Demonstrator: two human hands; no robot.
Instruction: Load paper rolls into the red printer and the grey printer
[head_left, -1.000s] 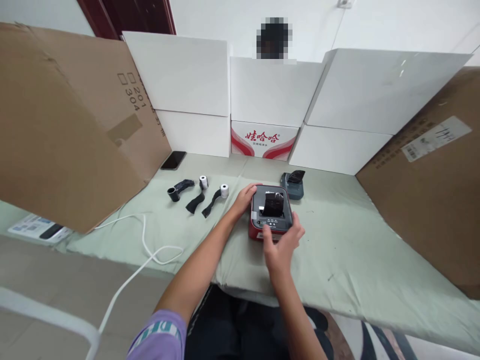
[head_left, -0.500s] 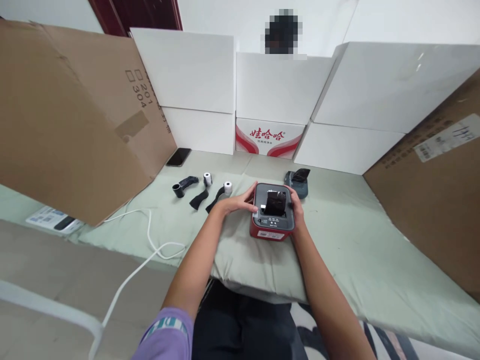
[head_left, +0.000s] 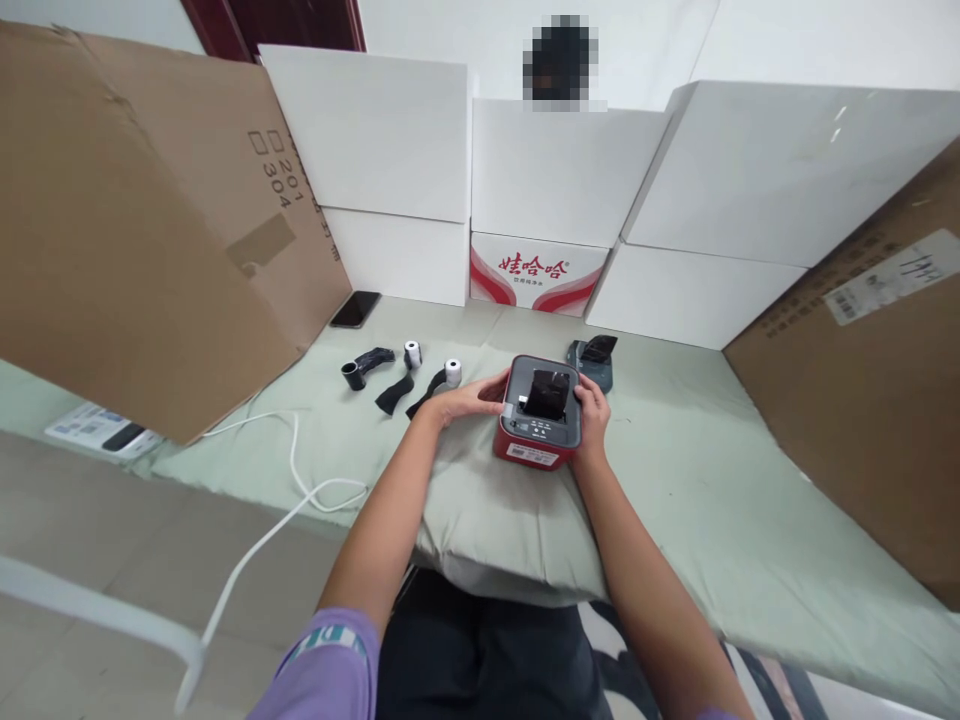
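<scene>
A boxy receipt printer (head_left: 534, 448), red at the sides with a dark grey top, sits between my hands on the cloth-covered table. A black strip (head_left: 547, 394) sticks up from the slot in its top. My left hand (head_left: 474, 398) grips the printer's left side, thumb at the top edge. My right hand (head_left: 592, 412) wraps round the right side, fingers on the upper edge. Left of it lie a white paper roll (head_left: 453, 372), a second white roll (head_left: 412, 354) and a black roll (head_left: 352, 376), each with a dark strip trailing out.
Behind the printer at the right is a smaller dark device (head_left: 592, 368) with a black flap raised. A phone (head_left: 355, 310) lies at the back left. White boxes (head_left: 397, 140) and brown cardboard (head_left: 150, 220) wall the table. A white cable (head_left: 298, 450) hangs over the front edge.
The printer is turned slightly and sits a little further left in view. My right hand's fingers have come up onto its top right edge. My left hand keeps its hold.
</scene>
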